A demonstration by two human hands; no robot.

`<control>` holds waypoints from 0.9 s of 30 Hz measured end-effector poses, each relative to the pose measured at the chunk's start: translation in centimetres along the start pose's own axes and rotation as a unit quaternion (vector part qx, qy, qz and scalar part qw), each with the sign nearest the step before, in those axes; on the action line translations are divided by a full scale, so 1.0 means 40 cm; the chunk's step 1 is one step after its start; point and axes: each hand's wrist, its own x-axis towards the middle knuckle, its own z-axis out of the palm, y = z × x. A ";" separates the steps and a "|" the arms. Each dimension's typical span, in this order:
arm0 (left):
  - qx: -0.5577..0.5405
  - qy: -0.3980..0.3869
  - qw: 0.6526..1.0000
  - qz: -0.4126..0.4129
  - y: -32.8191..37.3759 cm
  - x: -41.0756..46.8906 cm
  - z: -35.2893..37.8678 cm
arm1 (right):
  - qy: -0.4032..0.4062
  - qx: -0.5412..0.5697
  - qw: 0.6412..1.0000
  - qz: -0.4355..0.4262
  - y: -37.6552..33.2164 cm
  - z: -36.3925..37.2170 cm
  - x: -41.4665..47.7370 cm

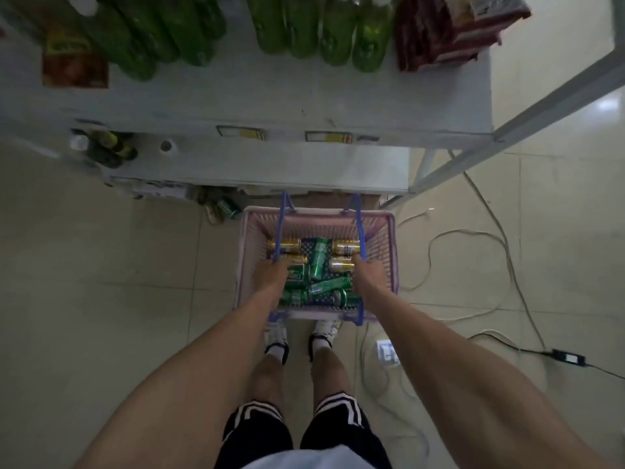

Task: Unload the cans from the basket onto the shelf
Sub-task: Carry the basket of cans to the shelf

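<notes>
A pink plastic basket point(318, 214) with blue handles is in front of my feet, just before the grey shelf point(270, 99). Several cans lie loose in it: green cans point(318, 258) in the middle and near side, gold cans point(283, 244) at the far left and far right point(345, 247). My left hand point(270, 277) grips the left blue handle point(280, 228). My right hand point(368, 275) grips the right blue handle point(359, 225). Both hands partly hide the cans beneath them.
Green bottles point(189, 32) and dark red packets point(439, 35) stand at the back of the upper shelf. A lower shelf point(287, 167) holds dark bottles point(108, 147) at the left. Cables point(473, 238) and a power adapter point(569, 356) lie on the tiled floor to the right.
</notes>
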 end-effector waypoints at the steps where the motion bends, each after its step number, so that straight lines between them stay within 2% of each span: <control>1: -0.003 0.000 1.000 -0.006 -0.018 0.043 0.009 | 0.002 -0.006 1.000 -0.001 0.012 0.021 0.036; 12: -0.039 0.034 0.999 -0.015 -0.180 0.482 0.189 | 0.038 -0.022 0.999 0.024 0.185 0.245 0.412; 18: -0.074 0.051 0.996 0.018 -0.202 0.625 0.247 | 0.085 -0.018 0.996 0.005 0.212 0.324 0.560; 22: -0.060 0.075 0.995 0.035 -0.262 0.711 0.284 | 0.115 -0.017 0.993 0.008 0.274 0.373 0.653; 27: -0.025 0.116 0.992 0.050 -0.355 0.771 0.267 | 0.153 -0.038 0.987 -0.001 0.361 0.330 0.699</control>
